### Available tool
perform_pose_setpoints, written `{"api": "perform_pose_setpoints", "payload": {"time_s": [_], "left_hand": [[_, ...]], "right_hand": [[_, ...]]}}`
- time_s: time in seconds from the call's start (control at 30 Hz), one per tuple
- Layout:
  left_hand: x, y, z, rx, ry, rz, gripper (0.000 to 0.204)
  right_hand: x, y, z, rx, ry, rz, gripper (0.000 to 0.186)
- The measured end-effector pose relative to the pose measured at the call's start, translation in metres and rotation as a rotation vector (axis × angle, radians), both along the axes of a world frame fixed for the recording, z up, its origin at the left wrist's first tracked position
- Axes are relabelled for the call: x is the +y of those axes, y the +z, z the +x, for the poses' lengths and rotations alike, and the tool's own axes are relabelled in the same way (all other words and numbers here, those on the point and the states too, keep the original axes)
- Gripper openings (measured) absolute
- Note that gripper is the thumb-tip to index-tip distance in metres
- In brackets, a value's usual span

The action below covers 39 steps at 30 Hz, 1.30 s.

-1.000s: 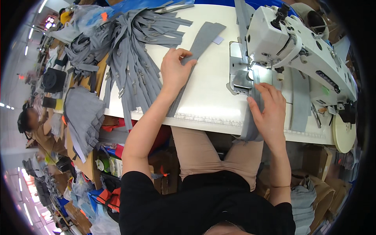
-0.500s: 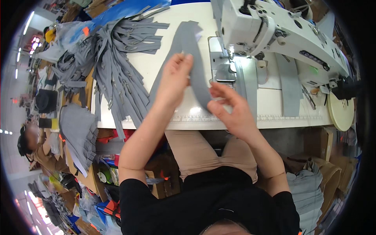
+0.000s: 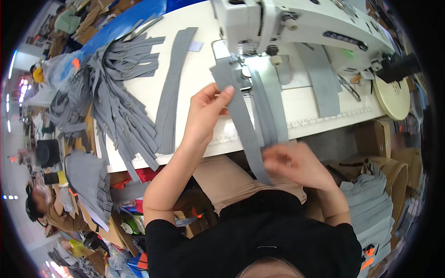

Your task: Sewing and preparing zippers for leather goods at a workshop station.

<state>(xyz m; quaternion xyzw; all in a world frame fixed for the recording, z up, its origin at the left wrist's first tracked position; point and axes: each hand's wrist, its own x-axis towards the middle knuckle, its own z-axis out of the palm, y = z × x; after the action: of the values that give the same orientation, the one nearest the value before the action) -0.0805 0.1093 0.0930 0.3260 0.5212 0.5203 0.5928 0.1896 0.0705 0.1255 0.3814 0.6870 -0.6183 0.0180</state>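
Note:
My left hand (image 3: 207, 111) pinches a grey fabric strip (image 3: 243, 125) near its upper end, left of the needle area of the white sewing machine (image 3: 250, 18). The strip hangs down across the table edge. Blurred at its lower end is my right hand (image 3: 294, 164); what its fingers grip is unclear. Long grey tapes (image 3: 269, 116) lie under the presser foot. To the left, more grey strips (image 3: 168, 97) lie beside a small pale lilac slip (image 3: 194, 46) and a large pile of grey zipper tapes (image 3: 121, 106).
A white table (image 3: 199, 65) has a ruler edge. At right lie a grey band (image 3: 322, 83), metal tweezers (image 3: 350, 88) and a cream disc (image 3: 391, 99). Grey pleated fabric (image 3: 90, 180) hangs at left. Cartons (image 3: 371, 139) stand below. Co-workers (image 3: 53, 208) work at far left.
A strip is now lifted from the table beside the machine in my left hand, which has moved right and down. My right hand has dropped below the table edge.

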Motion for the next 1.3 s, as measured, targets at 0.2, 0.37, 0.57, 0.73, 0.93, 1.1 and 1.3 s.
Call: {"api": "perform_pose_setpoints", "payload": {"time_s": [0.2, 0.37, 0.57, 0.73, 0.93, 1.1, 1.3], "left_hand": [[-0.022, 0.004, 0.039, -0.071, -0.154, 0.004, 0.01], [-0.023, -0.004, 0.039, -0.276, -0.184, 0.004, 0.011], [-0.014, 0.002, 0.033, -0.193, -0.081, 0.056, 0.012], [-0.016, 0.002, 0.032, -0.158, -0.071, 0.056, 0.011], [-0.018, -0.001, 0.024, -0.216, -0.109, 0.012, 0.01], [-0.018, -0.007, 0.021, -0.243, -0.171, -0.006, 0.012], [-0.013, 0.003, 0.026, -0.262, -0.24, -0.066, 0.018]], "right_hand": [[0.023, -0.007, -0.045, 0.16, -0.606, 1.164, 0.026], [0.02, -0.012, -0.058, 0.214, -0.731, 0.942, 0.028], [0.016, -0.023, -0.057, 0.365, -0.773, 0.541, 0.029], [0.02, -0.021, -0.064, 0.192, -0.729, 1.208, 0.028], [0.021, -0.026, -0.07, 0.227, -0.755, 1.167, 0.014], [0.019, -0.025, -0.068, 0.33, -0.805, 0.758, 0.013], [0.025, -0.022, -0.064, 0.349, -0.675, 0.915, 0.008]]}}
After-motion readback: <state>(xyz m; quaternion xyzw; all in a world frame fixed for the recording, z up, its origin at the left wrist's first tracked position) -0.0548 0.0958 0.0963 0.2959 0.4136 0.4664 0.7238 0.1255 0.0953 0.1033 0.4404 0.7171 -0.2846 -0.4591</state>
